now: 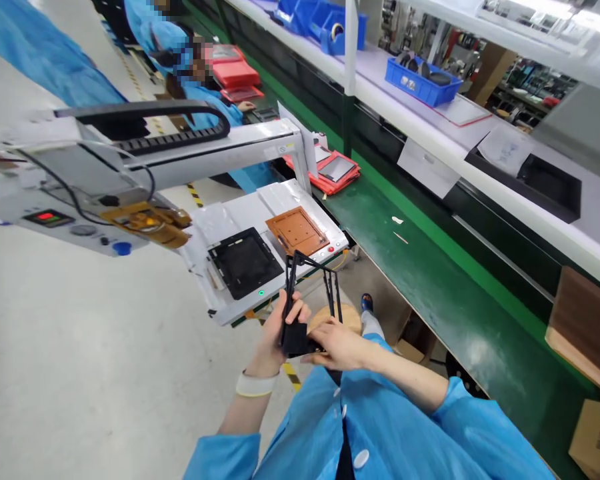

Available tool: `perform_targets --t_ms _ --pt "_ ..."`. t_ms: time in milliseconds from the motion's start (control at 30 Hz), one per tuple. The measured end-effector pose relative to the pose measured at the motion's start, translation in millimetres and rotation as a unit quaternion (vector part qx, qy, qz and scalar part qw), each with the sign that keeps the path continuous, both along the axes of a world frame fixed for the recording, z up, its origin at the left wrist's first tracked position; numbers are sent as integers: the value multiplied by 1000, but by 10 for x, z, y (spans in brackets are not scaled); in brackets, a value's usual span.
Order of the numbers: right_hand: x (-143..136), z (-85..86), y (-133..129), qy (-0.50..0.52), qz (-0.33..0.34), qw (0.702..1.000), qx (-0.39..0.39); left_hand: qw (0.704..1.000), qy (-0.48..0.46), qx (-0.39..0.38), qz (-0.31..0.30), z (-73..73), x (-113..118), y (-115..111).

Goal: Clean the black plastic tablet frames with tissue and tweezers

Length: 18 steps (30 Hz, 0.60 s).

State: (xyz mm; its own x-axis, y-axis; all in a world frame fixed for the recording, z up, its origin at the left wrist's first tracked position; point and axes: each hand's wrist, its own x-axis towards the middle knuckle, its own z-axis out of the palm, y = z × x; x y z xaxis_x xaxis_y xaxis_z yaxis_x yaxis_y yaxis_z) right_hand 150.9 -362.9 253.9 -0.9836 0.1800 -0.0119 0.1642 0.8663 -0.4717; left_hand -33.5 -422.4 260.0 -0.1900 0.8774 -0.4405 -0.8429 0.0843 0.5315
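Note:
In front of my body, a thin black open frame (289,280) is held tilted up, with slim bars and a wider solid black part at its lower end. My left hand (279,327) is closed round its left side. My right hand (343,343) is closed at its lower right part, the fingertips partly hidden. Just beyond my hands stands a white bench machine with two plates on its bed. One is a black square fixture (245,262); the other is a brown square fixture (297,230).
The machine's arm (205,157) reaches across above the bed and carries a brass-coloured head (147,223). A green workbench (460,327) runs along the right, with red trays (337,175) stacked on it. Blue bins (423,80) stand on the shelf. A co-worker in blue sits farther back.

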Motion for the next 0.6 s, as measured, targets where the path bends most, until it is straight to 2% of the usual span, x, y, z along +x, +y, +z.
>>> perform_targets --t_ms 67,167,333,433,600 --pt "-55 -11 354 -7 9 1000 20 1000 10 -20 7 2 -75 296" --pt "-98 37 1057 -11 31 998 56 998 34 -47 20 75 -151 853" --pt "-95 235 2185 -2 92 991 93 993 94 -64 45 331 -95 1808" --pt "-89 352 2639 8 116 988 102 988 130 -66 55 489 -45 2205" --pt "-171 467 3140 26 138 984 111 978 174 -82 76 620 -126 2609"
